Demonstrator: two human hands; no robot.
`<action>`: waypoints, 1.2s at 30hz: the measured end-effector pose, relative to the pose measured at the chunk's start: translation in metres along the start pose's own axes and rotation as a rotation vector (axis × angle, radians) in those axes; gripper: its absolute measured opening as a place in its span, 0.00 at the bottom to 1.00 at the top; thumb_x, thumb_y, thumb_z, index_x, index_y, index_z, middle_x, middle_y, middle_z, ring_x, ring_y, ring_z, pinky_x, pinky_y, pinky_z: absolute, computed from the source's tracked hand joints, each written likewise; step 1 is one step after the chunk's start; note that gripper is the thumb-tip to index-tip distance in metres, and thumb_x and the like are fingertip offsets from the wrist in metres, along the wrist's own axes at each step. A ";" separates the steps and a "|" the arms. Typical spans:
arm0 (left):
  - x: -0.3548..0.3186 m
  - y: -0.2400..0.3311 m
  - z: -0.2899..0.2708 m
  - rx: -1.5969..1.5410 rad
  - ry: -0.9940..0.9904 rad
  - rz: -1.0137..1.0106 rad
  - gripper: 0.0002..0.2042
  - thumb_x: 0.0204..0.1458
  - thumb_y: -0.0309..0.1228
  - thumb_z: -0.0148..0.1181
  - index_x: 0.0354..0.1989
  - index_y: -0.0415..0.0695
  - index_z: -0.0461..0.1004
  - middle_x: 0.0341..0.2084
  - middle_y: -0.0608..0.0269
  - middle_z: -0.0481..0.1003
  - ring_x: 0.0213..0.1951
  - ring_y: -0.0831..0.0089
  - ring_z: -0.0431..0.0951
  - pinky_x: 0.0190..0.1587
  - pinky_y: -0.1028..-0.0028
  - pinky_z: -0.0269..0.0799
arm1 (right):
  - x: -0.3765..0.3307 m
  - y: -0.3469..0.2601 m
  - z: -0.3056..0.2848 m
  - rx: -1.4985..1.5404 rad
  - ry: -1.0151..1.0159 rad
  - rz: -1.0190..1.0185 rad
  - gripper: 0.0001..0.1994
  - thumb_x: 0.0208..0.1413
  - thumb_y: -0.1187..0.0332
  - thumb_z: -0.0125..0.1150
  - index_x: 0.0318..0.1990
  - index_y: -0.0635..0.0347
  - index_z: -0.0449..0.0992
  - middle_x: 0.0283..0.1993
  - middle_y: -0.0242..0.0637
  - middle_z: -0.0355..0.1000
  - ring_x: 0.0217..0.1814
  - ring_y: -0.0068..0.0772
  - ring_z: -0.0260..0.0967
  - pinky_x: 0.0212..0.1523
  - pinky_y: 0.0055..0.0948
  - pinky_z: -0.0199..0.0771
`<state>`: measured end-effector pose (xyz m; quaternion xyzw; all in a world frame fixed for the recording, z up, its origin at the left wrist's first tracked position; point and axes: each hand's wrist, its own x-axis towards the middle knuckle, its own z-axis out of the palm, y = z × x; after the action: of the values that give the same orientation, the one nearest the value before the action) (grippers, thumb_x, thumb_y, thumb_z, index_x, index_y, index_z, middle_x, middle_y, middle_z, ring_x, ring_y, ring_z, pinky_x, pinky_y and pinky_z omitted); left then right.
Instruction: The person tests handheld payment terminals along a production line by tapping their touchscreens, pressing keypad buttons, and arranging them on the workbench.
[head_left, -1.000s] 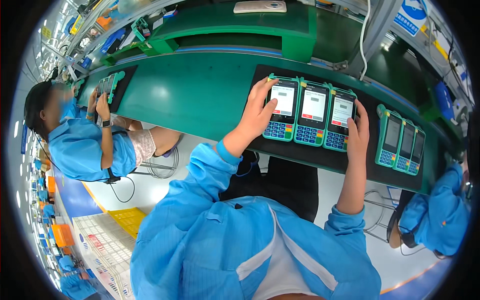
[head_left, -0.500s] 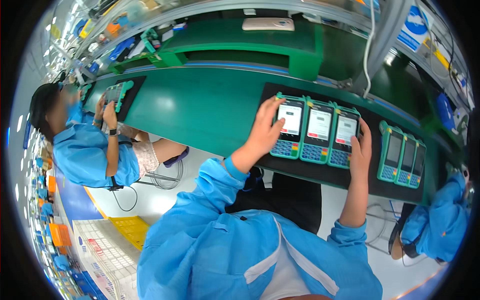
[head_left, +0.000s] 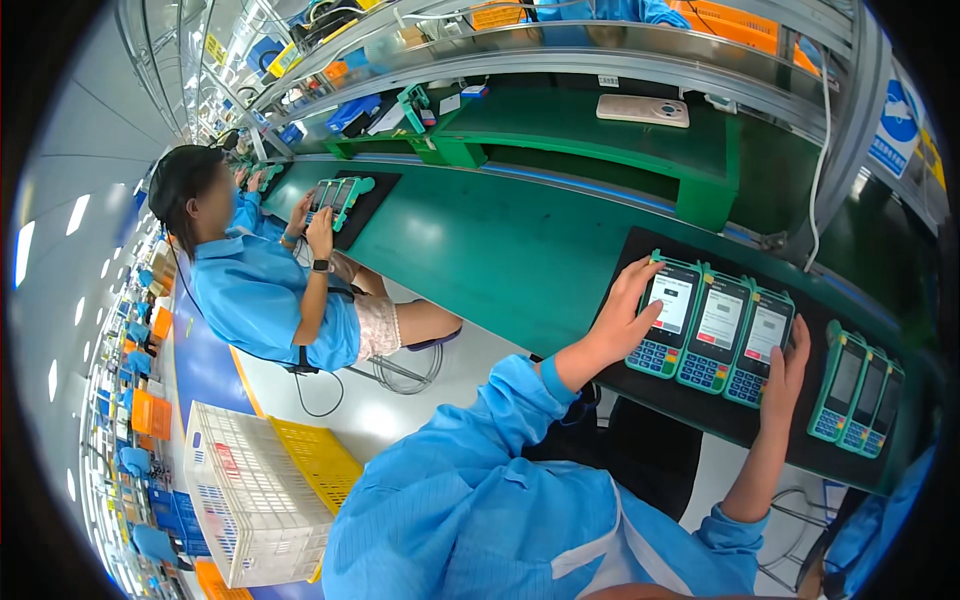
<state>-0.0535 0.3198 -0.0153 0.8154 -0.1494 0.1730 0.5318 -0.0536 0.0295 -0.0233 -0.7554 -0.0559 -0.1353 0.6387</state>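
Observation:
Three green-cased payment terminals with lit screens lie side by side on a black mat [head_left: 642, 246]: a left terminal [head_left: 670, 300], a middle terminal [head_left: 718, 325] and a right terminal [head_left: 762, 342]. At the outer edge of the left one rests my left hand [head_left: 622, 320], fingers stretched apart toward its top corner, thumb over its screen. My right hand [head_left: 786, 385] lies along the outer edge of the right one, its fingers extended upward and its thumb by the lower part of the screen. Neither hand lifts a terminal.
Further right sit more terminals [head_left: 858, 390] with dark screens. A green shelf [head_left: 560, 135] at the back bears a pale phone-like device [head_left: 643, 110]. To the left, a co-worker [head_left: 270, 290] handles similar terminals [head_left: 340, 200]. White crates [head_left: 250, 490] stand on the floor.
The whole view has shifted, so the bench and terminals appear lower and further right. Both hands stay at the same terminals, with thumbs near the screens.

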 end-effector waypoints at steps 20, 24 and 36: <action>0.000 0.001 0.001 -0.002 0.029 -0.034 0.27 0.54 0.25 0.53 0.64 0.41 0.58 0.63 0.44 0.55 0.66 0.49 0.55 0.66 0.60 0.51 | 0.001 0.004 -0.001 -0.065 0.005 -0.025 0.31 0.54 0.76 0.46 0.68 0.61 0.53 0.69 0.51 0.52 0.70 0.46 0.53 0.69 0.38 0.49; 0.001 -0.001 0.002 0.015 0.035 -0.026 0.28 0.52 0.25 0.54 0.64 0.43 0.58 0.62 0.43 0.56 0.65 0.48 0.56 0.66 0.60 0.52 | 0.003 0.011 -0.003 0.018 -0.031 -0.051 0.28 0.59 0.76 0.44 0.68 0.65 0.51 0.70 0.47 0.51 0.73 0.41 0.48 0.71 0.37 0.44; 0.000 0.000 0.000 0.012 0.031 -0.045 0.27 0.53 0.29 0.54 0.64 0.43 0.58 0.64 0.44 0.54 0.65 0.48 0.54 0.66 0.59 0.52 | 0.005 0.010 -0.007 -0.085 -0.017 -0.033 0.28 0.61 0.74 0.45 0.69 0.62 0.51 0.72 0.51 0.49 0.73 0.44 0.47 0.70 0.39 0.44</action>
<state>-0.0538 0.3199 -0.0156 0.8191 -0.1216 0.1744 0.5327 -0.0471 0.0209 -0.0302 -0.7819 -0.0680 -0.1418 0.6032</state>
